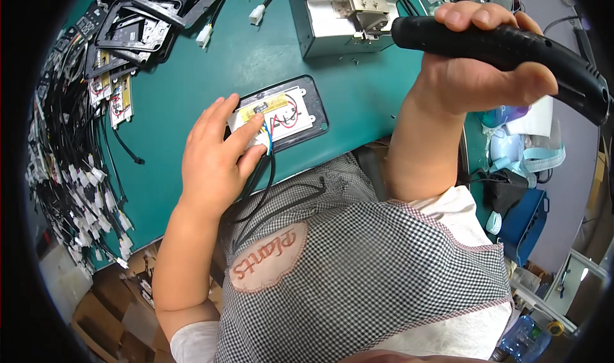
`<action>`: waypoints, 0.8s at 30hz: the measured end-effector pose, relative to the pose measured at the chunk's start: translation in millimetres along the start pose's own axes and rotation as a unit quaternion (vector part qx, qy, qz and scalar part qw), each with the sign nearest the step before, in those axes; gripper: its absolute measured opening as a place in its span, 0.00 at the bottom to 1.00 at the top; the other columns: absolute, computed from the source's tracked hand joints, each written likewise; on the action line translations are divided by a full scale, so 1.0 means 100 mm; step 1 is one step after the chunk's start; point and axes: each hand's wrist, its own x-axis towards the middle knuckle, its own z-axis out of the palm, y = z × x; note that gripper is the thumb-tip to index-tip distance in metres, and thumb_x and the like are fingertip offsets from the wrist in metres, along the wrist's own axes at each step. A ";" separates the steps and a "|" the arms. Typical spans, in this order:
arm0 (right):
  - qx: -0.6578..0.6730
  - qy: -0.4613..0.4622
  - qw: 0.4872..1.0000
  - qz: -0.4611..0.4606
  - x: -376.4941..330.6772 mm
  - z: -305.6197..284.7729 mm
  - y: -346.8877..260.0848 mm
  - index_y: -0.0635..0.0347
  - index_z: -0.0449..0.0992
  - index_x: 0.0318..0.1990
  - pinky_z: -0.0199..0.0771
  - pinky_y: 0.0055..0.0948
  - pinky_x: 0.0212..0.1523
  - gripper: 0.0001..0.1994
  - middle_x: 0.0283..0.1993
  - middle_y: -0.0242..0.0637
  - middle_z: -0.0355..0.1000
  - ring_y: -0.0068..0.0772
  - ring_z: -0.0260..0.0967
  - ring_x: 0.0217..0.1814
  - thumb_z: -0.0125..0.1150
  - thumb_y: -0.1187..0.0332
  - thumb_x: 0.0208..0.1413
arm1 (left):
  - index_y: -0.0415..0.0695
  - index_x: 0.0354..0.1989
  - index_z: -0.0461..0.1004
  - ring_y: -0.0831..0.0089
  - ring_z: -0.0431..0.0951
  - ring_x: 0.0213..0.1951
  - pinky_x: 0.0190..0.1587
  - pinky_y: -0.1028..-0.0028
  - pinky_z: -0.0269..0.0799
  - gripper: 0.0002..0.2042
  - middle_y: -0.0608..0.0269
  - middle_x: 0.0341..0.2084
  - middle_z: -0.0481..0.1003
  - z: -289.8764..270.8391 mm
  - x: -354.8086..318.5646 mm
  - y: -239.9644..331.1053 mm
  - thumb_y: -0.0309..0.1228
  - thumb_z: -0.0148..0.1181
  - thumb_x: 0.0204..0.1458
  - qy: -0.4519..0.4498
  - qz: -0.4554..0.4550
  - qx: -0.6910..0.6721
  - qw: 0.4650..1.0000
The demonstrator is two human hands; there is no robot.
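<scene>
A white circuit board (pixel 291 121) with yellow tape and red, black, blue and yellow wires sits in a black plastic frame (pixel 316 107) on the green mat. My left hand (pixel 217 147) grips its left end, index finger pressed on the board and thumb at the lower edge by the wires. Black cables (pixel 263 187) run from there down over my lap. My right hand (pixel 492 75) is raised at the right, fingers and thumb wrapped round a long, rounded black power tool (pixel 467 40). The tool is held well apart from the board.
At the left, cables with white connectors (pixel 83 203) hang in a thick bundle, with black frames (pixel 137 33) stacked behind. A metal box-shaped fixture (pixel 339 17) stands at the far side. On the right lie a face mask (pixel 511 149) and a blue case (pixel 526 225).
</scene>
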 end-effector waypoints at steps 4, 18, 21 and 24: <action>-0.045 0.032 0.998 -0.012 -0.01 0.07 0.10 0.52 0.70 0.46 0.76 0.34 0.23 0.37 0.25 0.37 0.73 0.36 0.71 0.21 0.46 0.26 0.48 | 0.52 0.46 0.78 0.50 0.70 0.55 0.54 0.58 0.67 0.21 0.51 0.54 0.70 0.00 0.02 0.00 0.33 0.69 0.38 0.000 0.004 -0.011 1.000; 0.028 0.122 0.974 0.191 -0.31 0.98 -0.18 0.61 0.64 0.45 0.67 0.26 0.20 0.43 0.21 0.36 0.63 0.28 0.63 0.19 0.63 0.28 0.35 | 0.52 0.46 0.78 0.52 0.70 0.55 0.55 0.59 0.66 0.21 0.52 0.54 0.70 0.01 0.00 -0.02 0.34 0.69 0.38 0.005 0.000 -0.010 1.000; 0.075 0.116 0.958 0.251 -0.46 1.08 -0.17 0.59 0.63 0.45 0.69 0.26 0.22 0.45 0.23 0.37 0.65 0.31 0.64 0.21 0.73 0.33 0.28 | 0.52 0.46 0.78 0.51 0.70 0.55 0.55 0.59 0.66 0.21 0.52 0.53 0.70 0.02 -0.01 -0.04 0.34 0.70 0.38 0.009 0.002 -0.014 1.000; 0.112 0.073 0.957 0.256 -0.58 0.96 -0.01 0.61 0.63 0.47 0.71 0.27 0.24 0.44 0.24 0.38 0.66 0.32 0.66 0.23 0.78 0.41 0.27 | 0.52 0.45 0.79 0.52 0.70 0.55 0.55 0.58 0.66 0.21 0.52 0.53 0.70 0.03 -0.01 -0.05 0.33 0.70 0.37 0.011 0.003 -0.017 1.000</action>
